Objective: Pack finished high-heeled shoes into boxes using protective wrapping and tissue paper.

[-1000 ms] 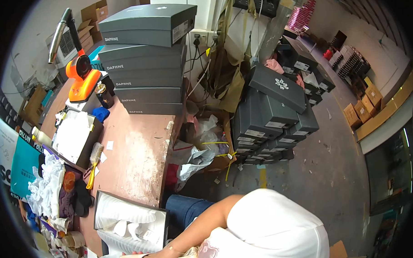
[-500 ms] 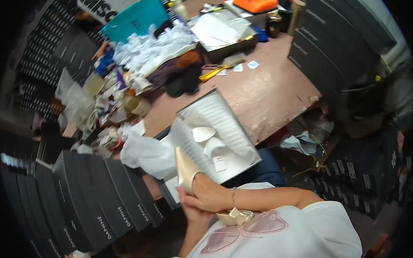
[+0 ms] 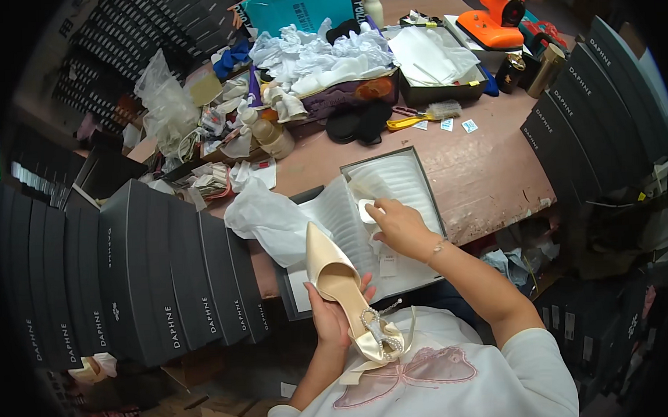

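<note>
A cream satin pointed-toe shoe point(image 3: 327, 264) with a pearl-trimmed bow rests in my left hand point(image 3: 330, 315), whose fingers wrap under its middle. Its toe points away from me and the opening faces up. Over the open shoebox point(image 3: 430, 187), my right hand point(image 3: 407, 232) pinches a small white piece point(image 3: 366, 211), perhaps a paper insert; my fingers partly cover it. Ribbed white padding point(image 3: 403, 178) lines the box. A white tag point(image 3: 388, 264) lies inside, below my right hand. Thin white wrapping point(image 3: 264, 222) spills over the box's left side.
Dark shoeboxes stand in stacks at left point(image 3: 149, 274) and right point(image 3: 577, 104). On the pinkish table point(image 3: 487, 166) are a yellow-handled brush point(image 3: 423, 117), a tray of white paper point(image 3: 432, 58), a heap of crumpled white paper point(image 3: 314, 58), bottles and an orange device point(image 3: 493, 23).
My right hand has left the shoe and moved forward to the white piece in the box. The shoe, now in my left hand alone, has turned to show its opening and bow.
</note>
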The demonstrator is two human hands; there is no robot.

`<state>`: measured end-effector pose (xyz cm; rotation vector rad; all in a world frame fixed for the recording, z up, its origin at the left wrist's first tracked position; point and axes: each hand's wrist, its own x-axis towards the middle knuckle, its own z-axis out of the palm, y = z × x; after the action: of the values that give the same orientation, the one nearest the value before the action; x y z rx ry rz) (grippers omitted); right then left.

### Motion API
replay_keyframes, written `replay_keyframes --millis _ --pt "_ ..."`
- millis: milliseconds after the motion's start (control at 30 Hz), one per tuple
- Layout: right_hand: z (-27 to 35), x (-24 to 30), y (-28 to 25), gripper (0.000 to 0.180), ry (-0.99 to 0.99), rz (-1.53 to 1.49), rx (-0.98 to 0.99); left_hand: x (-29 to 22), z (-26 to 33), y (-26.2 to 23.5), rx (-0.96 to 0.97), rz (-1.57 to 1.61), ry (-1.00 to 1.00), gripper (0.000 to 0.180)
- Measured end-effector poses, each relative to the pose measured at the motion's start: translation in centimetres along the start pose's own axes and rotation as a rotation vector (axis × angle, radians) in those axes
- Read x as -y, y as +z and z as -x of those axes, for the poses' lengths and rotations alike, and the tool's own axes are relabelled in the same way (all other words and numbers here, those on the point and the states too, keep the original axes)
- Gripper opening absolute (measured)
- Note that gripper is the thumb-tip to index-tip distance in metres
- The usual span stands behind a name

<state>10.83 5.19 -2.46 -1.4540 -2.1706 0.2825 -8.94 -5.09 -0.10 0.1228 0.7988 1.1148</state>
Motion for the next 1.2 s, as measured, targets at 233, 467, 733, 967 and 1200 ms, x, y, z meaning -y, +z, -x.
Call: replay_keyframes --millis 233,467,733,967,1200 --pt "0.9 0.9 -3.2 0.017 0.13 -0.443 -0.047 -1.1 -1.7 -0.1 0.025 0.078 -0.065 0.073" --pt "4.9 5.7 -3.3 0.03 -0.418 -0.367 0.048 0.1 -0.7 0.8 0.072 0.126 -0.116 0.081" --pt "4.6 6.3 -6.2 0.027 -0.449 -0.16 0.178 -0.7 0.1 -0.5 -0.012 -0.123 -0.023 0.067" --pt "5.3 9.9 -3.5 0.037 -0.207 -0.589 0.243 0.5 0.4 -0.1 -0.03 -0.03 -0.196 0.076" --pt "6.5 9.0 -1.4 0.022 -0.398 -0.581 0.153 0.4 0.2 -0.5 0.011 -0.009 -0.113 0.078"
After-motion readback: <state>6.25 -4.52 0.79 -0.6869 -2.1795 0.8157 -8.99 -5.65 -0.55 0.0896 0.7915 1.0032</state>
